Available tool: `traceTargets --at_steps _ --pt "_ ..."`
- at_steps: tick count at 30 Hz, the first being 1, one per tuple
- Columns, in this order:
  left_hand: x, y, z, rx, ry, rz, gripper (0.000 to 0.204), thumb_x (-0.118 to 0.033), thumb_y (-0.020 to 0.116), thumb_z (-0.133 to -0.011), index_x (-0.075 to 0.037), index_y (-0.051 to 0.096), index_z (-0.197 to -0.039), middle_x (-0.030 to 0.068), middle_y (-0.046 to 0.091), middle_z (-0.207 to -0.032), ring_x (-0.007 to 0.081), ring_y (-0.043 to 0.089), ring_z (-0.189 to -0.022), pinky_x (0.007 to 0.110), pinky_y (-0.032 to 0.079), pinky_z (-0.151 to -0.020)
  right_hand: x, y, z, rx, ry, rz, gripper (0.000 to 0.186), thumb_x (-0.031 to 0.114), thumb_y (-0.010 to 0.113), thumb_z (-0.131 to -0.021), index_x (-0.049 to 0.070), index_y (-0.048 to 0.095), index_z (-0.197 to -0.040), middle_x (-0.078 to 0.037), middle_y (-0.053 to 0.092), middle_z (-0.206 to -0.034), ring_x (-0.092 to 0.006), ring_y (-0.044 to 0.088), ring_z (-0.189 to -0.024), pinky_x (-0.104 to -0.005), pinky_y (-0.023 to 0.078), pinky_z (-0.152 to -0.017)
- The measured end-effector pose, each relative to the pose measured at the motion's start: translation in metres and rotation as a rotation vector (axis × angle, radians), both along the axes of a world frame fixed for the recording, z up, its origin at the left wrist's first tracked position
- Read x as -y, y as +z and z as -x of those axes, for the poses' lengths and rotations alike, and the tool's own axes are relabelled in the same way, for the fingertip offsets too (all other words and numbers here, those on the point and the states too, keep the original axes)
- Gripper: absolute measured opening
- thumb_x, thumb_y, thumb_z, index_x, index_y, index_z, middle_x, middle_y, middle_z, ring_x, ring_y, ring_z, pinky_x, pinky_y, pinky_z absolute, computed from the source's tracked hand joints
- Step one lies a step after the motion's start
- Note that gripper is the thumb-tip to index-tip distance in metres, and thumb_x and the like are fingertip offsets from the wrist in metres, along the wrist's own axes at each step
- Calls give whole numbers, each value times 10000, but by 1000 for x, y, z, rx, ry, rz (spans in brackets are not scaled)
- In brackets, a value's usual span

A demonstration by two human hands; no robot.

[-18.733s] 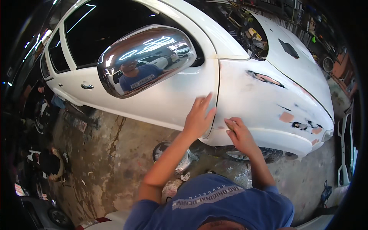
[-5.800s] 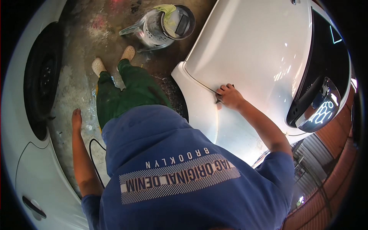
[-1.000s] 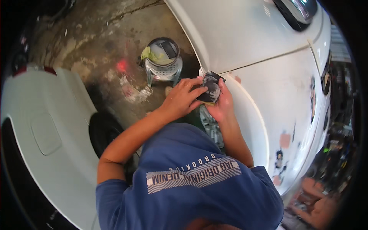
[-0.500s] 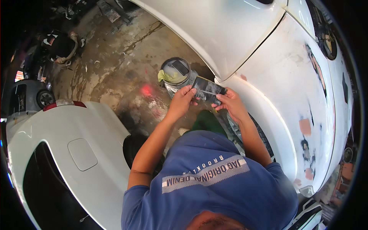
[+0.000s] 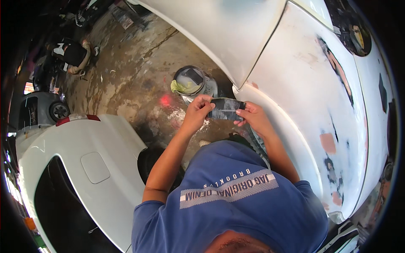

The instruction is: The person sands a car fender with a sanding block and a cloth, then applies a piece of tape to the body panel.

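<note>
Though its underside is hidden, both hands (image 5: 197, 113) (image 5: 256, 120) pinch the dark sheet (image 5: 225, 109) by its ends.

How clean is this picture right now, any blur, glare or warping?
All in the head view: the dark sheet held by the left hand and right hand looks fairly sharp; the fisheye bows the edges of the white car on the right; a red glow blots the floor, source unclear; the picture's corners go black.

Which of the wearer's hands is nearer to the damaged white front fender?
Right. In view, the right hand overlaps the edge of the white front fender; the left hand is farther left, at the opposite end of the black sandpaper both hold.
</note>
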State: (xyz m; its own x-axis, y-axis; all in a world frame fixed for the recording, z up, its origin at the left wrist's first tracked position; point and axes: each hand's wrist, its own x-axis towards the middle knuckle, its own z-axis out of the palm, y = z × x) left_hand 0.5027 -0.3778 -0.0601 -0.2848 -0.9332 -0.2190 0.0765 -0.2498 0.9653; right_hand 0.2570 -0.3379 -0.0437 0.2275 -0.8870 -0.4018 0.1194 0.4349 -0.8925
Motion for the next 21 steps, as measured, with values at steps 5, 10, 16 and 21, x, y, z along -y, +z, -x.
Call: traceTargets --at_steps 5,10,16,21 --pt "-21 -11 17 99 10 42 84 -70 629 -961 -70 609 -1042 -51 530 -750 29 480 -636 223 395 -507 -22 -6 18 -266 4 126 386 188 676 -953 -31 575 -1254 -136 696 -1100 -224 700 -915 -347 570 -796" --pt "-41 -9 35 208 47 -22 82 -46 610 -938 -79 607 -1013 -11 604 -801 48 527 -631 223 419 -513 -26 18 15 -860 119 876 745 278 789 -824 -24 472 -1427 -185 552 -1388 -338 547 -1263 -467 448 -1068" --pt "-52 8 60 56 124 -118 99 -85 603 -951 -82 617 -1050 -5 623 -849 59 563 -690 232 437 -536 -31 11 7 -992 312 946 770 284 788 -817 4 445 -1448 -188 538 -1375 -357 525 -1271 -449 416 -1084" --pt "-57 27 65 -155 185 -288 187 -169 619 -978 -95 634 -1149 8 647 -907 89 597 -754 263 476 -617 -34 8 17 -505 110 640 509 216 707 -919 -15 544 -1342 -158 646 -1202 -306 626 -1122 -379 474 -1000"
